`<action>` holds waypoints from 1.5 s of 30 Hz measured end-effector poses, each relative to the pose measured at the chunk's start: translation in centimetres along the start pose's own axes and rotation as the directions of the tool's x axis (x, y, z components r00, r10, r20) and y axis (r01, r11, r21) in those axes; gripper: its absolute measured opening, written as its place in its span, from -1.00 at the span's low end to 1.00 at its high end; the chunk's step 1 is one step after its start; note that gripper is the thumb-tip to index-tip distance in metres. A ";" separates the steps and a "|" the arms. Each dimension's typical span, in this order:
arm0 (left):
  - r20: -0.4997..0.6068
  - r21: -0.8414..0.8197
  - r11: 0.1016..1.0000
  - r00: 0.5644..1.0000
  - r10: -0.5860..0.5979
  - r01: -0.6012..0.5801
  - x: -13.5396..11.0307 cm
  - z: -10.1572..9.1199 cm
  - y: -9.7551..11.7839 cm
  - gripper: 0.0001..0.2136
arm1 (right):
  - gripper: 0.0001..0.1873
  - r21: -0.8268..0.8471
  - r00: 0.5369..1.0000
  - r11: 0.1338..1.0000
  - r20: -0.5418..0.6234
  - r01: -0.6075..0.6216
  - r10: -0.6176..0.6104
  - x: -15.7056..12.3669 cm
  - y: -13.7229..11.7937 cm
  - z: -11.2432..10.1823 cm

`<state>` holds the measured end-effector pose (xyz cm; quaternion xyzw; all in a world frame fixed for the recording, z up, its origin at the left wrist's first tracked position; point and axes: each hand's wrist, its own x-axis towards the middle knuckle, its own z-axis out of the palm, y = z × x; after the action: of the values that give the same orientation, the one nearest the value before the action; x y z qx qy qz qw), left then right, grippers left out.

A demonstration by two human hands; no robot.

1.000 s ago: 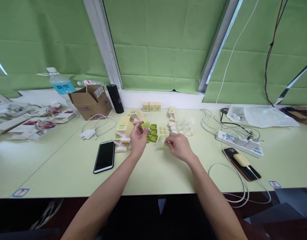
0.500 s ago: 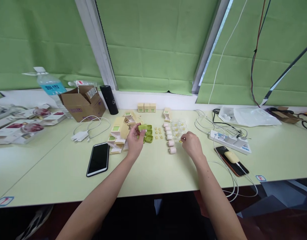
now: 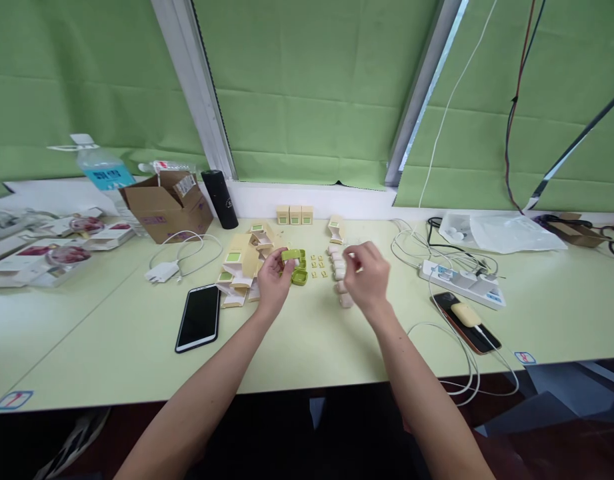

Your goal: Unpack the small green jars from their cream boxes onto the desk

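While both bare forearms reach in from the lower edge, the pale green bench (image 3: 311, 347) spreads out in front of them. Nearest on it, left of the arms, a black phone (image 3: 198, 317) lies flat, screen up and dark. On the right, a second phone (image 3: 474, 327) lies with a yellow oval thing on top of it and white cables looping around it.

Just beyond the black phone, the left hand (image 3: 273, 283) pinches a small green lid (image 3: 290, 255) between thumb and fingertips, lifted a little off the bench. Right beside that lid sit green trays (image 3: 301, 277), and touching the hand's left side is a heap of folded cream cartons (image 3: 241, 263). The right hand (image 3: 369, 277) hovers above a row of pale pink rolls (image 3: 339, 270) with its fingers curled inward. It is blurred, so I cannot tell whether it grips anything. Between the two hands lie small yellow tiles (image 3: 317, 265) in short rows.

Farther left rests a white charger (image 3: 161, 272) with its cable coiled. Farther right, a white power strip (image 3: 461, 281) sits near the second phone. Behind these stand an open cardboard box (image 3: 164, 203) and a black flask (image 3: 219, 198), upright and just beside each other, with a water bottle (image 3: 101, 168) to their left. Three small cream boxes (image 3: 293, 214) line up at the bench's back edge, and a clear plastic bag (image 3: 509, 233) lies at far right. Green blinds (image 3: 311, 100) cover the windows behind everything.
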<state>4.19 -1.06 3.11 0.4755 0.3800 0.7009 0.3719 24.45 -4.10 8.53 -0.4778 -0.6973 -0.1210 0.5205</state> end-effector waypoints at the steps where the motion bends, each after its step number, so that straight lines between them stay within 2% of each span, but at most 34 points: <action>1: -0.001 -0.002 1.000 1.000 -0.010 0.010 0.0 0.0 0.1 -0.43 | -0.82 0.000 0.998 0.998 0.027 0.065 -0.065 -0.3 -1.0 1.2; 5: -0.014 -0.012 0.999 0.999 -0.044 0.044 0.2 -0.2 0.3 -0.46 | -0.82 -0.054 0.932 0.946 0.197 0.319 -0.303 -2.6 -4.1 6.5; 7: -0.017 -0.010 0.998 0.998 -0.065 0.065 0.2 -0.4 0.3 -0.47 | -0.80 -0.060 0.919 0.930 0.189 0.362 -0.346 -3.8 -4.5 8.2; 9: -0.001 0.013 0.997 0.997 -0.078 0.078 0.3 -0.4 0.2 -0.48 | -0.80 -0.057 0.928 0.935 0.154 0.350 -0.338 -4.4 -4.2 8.9; 15: 0.078 0.111 0.991 0.993 -0.089 0.080 -0.2 0.2 -0.5 -0.50 | -0.77 0.007 0.968 0.971 0.084 0.238 -0.238 -4.4 -2.1 7.7; 19: 0.131 0.210 0.977 0.989 -0.073 0.044 -0.6 0.1 -0.5 -0.52 | -0.74 0.050 0.965 0.969 0.087 0.243 -0.247 -4.0 -1.7 7.2; 24: 0.207 0.267 0.956 0.976 0.067 -0.122 -0.9 -0.3 0.5 -0.55 | -0.73 0.139 0.964 0.958 0.055 0.250 -0.260 -3.6 -1.3 7.0; 28: 0.217 0.370 0.879 0.948 0.234 -0.302 -0.9 -0.5 1.1 -0.63 | -0.73 0.184 0.976 0.965 0.083 0.185 -0.202 -3.3 -0.9 6.6; 31: 0.302 0.376 0.851 0.917 0.262 -0.366 -1.0 -0.5 0.9 -0.62 | -0.76 0.164 0.978 0.973 0.099 0.163 -0.181 -3.2 -0.7 6.4; 35: 0.369 0.415 0.816 0.895 0.252 -0.401 -1.1 -0.6 0.6 -0.61 | -0.76 0.131 0.973 0.977 0.140 0.166 -0.184 -3.2 -0.5 6.3; 41: 0.359 0.427 0.823 0.906 0.225 -0.374 -1.2 -0.7 0.7 -0.67 | -0.73 0.126 0.964 0.979 0.195 0.160 -0.183 -3.2 -0.4 6.3; 45: 0.353 0.471 0.782 0.899 0.258 -0.409 -1.2 -0.6 0.5 -0.69 | -0.66 0.109 0.959 0.983 0.229 0.146 -0.168 -3.2 -0.5 6.4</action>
<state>3.87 -2.42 2.98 0.7105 0.4143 0.5509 0.1418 20.20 -1.85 3.27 -0.4077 -0.7950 -0.0718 0.4433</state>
